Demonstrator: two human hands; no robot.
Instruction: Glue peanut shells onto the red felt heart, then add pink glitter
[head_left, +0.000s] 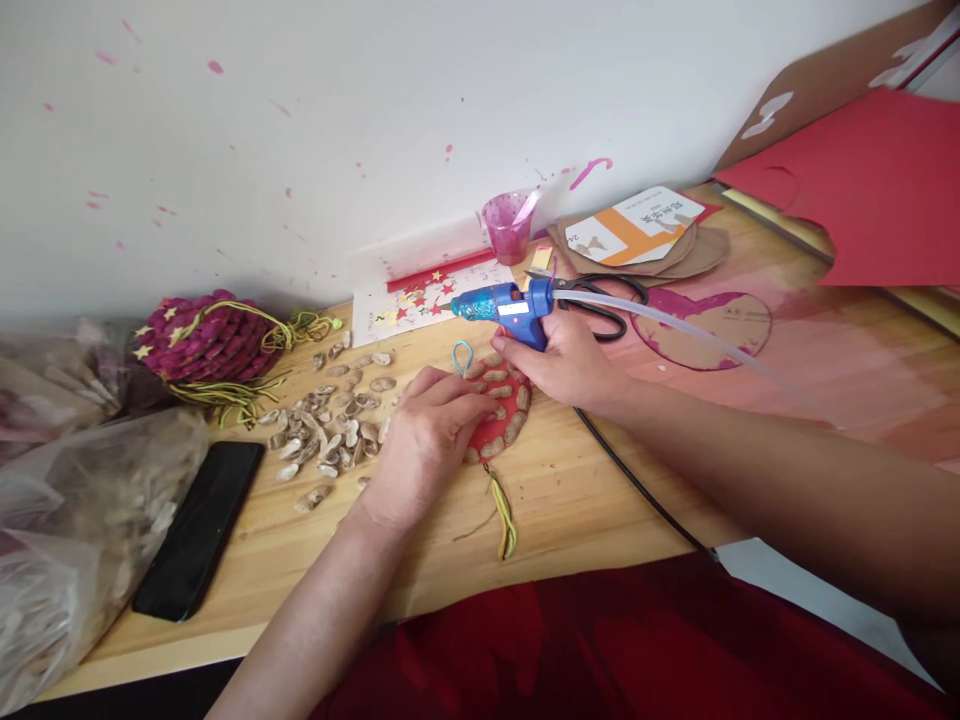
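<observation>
In my right hand [574,360] is a blue glue gun [517,308], with a clear glue stick [637,305] running out of its back and its nozzle aimed left. The thumb of that hand is by the rim of a red disc [491,428], which is set with peanut shells round its edge and across its upper part. My left hand [431,435] reaches over the disc, its bent fingers closed at a peanut shell [499,411]. A light blue loop [462,357] tops the disc; a yellow-green tassel [504,515] hangs below.
Loose peanut shells [330,430] lie left of the disc. A black phone [199,530], plastic bags [90,520] and a purple tasselled shell piece [214,335] are farther left. Black scissors [611,322], a pink cup [508,228], star stickers [420,300] and cut cardboard [705,328] are behind.
</observation>
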